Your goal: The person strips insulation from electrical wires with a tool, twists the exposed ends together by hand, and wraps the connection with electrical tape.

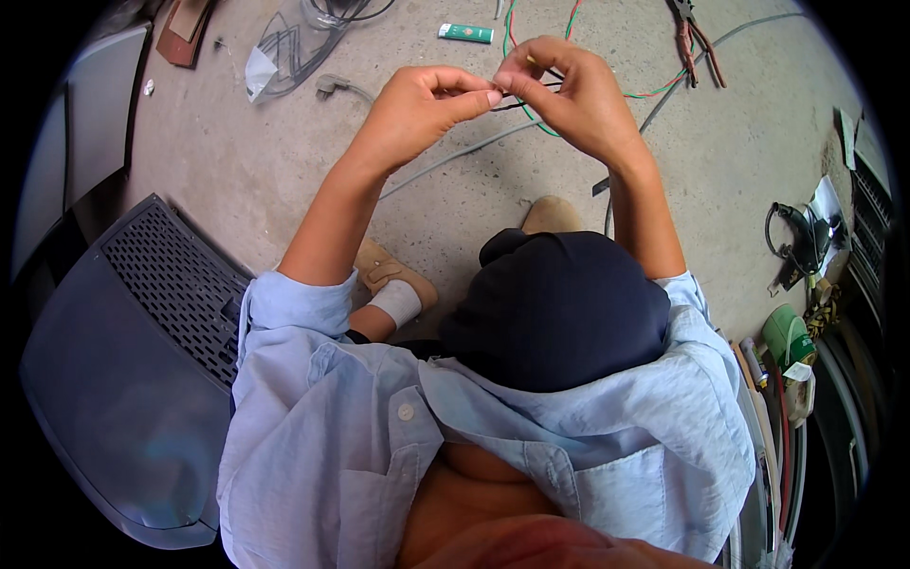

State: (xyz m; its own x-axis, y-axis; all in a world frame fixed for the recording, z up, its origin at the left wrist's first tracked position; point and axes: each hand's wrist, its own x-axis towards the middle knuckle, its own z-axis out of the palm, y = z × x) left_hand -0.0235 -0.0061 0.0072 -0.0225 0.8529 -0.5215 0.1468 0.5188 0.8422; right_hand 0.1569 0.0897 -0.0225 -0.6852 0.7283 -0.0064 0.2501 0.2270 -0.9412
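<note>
My left hand (422,109) and my right hand (583,100) meet above the concrete floor at the top middle. Thumb and fingers of both are pinched together around a thin black wire (512,107). The exact spot between the fingertips is partly hidden by the fingers. Behind and below my right hand loops a green wire (544,127), and a red-and-green pair of wires (656,92) runs off to its right. Beneath the hands a grey cable (455,155) crosses the floor.
Pliers (695,47) with reddish handles lie at the upper right. A green lighter-like item (465,33), a clear plastic bag (308,43) and a grey plug (331,86) lie beyond my hands. A dark perforated panel (133,398) stands left; a green container (787,332) sits right.
</note>
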